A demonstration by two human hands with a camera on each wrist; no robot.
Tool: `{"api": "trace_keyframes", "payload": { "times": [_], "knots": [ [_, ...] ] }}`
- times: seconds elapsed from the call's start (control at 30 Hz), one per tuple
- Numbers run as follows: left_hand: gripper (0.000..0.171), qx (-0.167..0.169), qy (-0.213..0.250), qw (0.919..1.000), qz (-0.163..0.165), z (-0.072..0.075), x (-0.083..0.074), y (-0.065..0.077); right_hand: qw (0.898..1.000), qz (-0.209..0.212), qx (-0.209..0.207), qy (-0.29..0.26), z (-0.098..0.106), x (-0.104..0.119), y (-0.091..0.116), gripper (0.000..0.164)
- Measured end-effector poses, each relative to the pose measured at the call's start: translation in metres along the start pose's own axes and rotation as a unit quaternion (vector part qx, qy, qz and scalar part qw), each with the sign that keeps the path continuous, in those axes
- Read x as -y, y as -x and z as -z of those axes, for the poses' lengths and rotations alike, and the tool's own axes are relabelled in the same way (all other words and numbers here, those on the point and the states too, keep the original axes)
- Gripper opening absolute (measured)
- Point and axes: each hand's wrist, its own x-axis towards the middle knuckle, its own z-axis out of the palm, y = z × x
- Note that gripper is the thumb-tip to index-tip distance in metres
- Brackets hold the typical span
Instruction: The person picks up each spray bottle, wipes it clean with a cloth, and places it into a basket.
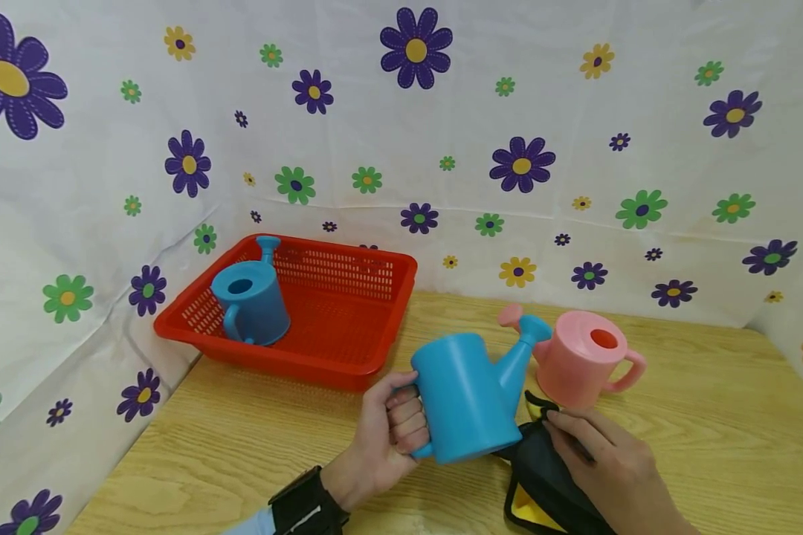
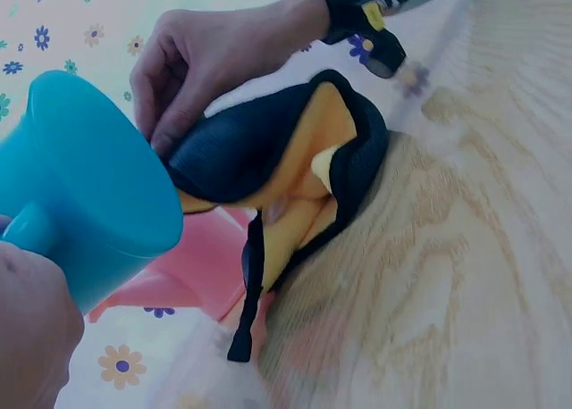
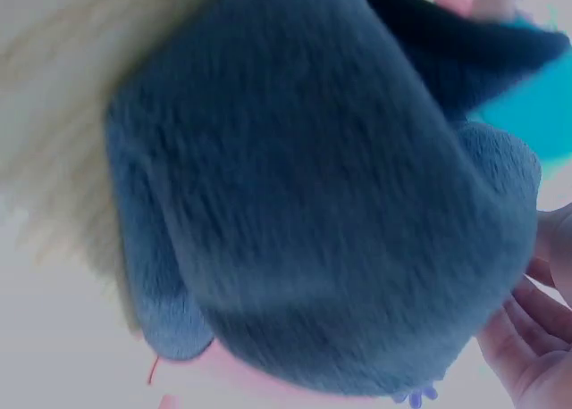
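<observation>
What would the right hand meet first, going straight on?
The right hand, pinching a black-and-yellow fabric item, would probably meet the blue plastic watering can held in the left hand; depth unclear.

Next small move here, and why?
Probably bring the black-and-yellow cloth against the blue watering can: the left hand grips the can by its handle, and the right hand pinches the cloth close beside it.
</observation>
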Motion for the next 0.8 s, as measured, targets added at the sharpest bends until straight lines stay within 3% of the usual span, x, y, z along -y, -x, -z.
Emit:
{"api": "trace_keyframes", "payload": {
  "times": [0.1, 0.17, 0.2, 0.33, 0.57, 0.7, 0.8],
  "knots": [
    [0.046, 0.008, -0.021, 0.9997, 0.001, 0.004, 0.001, -0.001, 0.999, -0.046, -0.01, -0.02, 0.008, -0.008, -0.002, 0.057],
    [0.047, 0.009, -0.042, 0.9991, 0.002, 0.006, 0.001, -0.001, 0.996, -0.077, -0.017, -0.036, 0.013, -0.012, -0.004, 0.031],
    [0.047, 0.009, -0.058, 0.9982, 0.003, 0.008, 0.001, -0.001, 0.994, -0.093, -0.021, -0.043, 0.016, -0.014, -0.005, 0.026],
    [0.048, 0.021, -0.134, 0.9907, 0.009, 0.014, 0.001, -0.001, 0.987, -0.141, -0.046, -0.055, 0.022, -0.021, -0.009, 0.062],
    [0.049, 0.083, -0.246, 0.9655, -0.011, 0.022, 0.002, -0.003, 0.981, -0.151, -0.085, -0.091, 0.028, -0.032, -0.018, 0.04],
    [0.046, 0.079, -0.299, 0.9511, -0.006, 0.019, 0.0, -0.002, 0.963, -0.224, -0.078, -0.128, 0.034, -0.036, -0.026, 0.031],
    [0.044, 0.07, -0.357, 0.9316, 0.003, 0.014, -0.003, -0.001, 0.947, -0.275, -0.094, -0.136, 0.038, -0.041, -0.031, 0.032]
  ]
}}
